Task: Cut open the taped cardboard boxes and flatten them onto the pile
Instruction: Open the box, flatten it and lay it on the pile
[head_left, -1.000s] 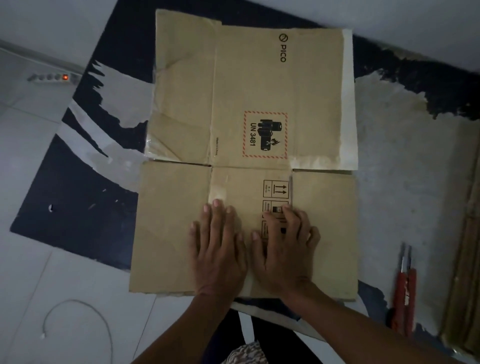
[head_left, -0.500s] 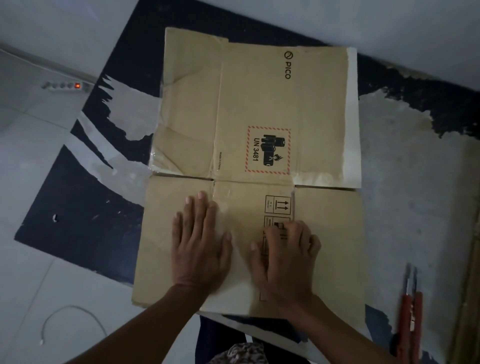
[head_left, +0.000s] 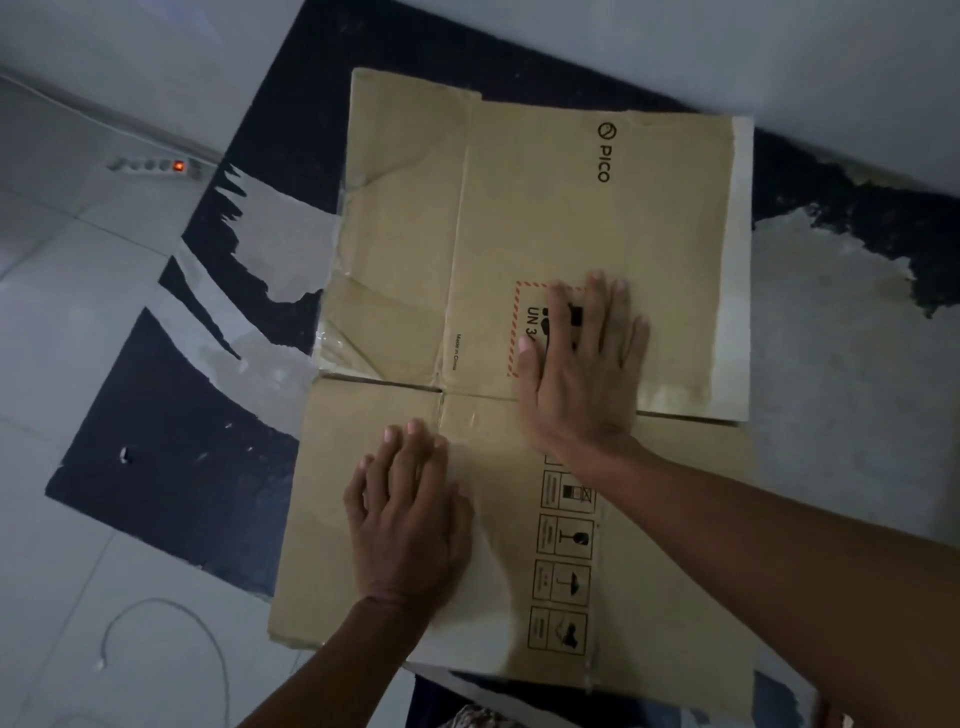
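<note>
Two flat, released hands (head_left: 410, 525) (head_left: 582, 364) on flattened "PICO" cardboard box (head_left: 587, 218), right over "UN" label (head_left: 530, 325).

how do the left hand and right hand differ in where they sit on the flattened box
The left hand lies on the near panel of the flattened box, left of the symbol column; the right hand reaches farther, covering the red-bordered UN label on the far panel. Both lie flat, fingers straight, pressing the cardboard.
</note>
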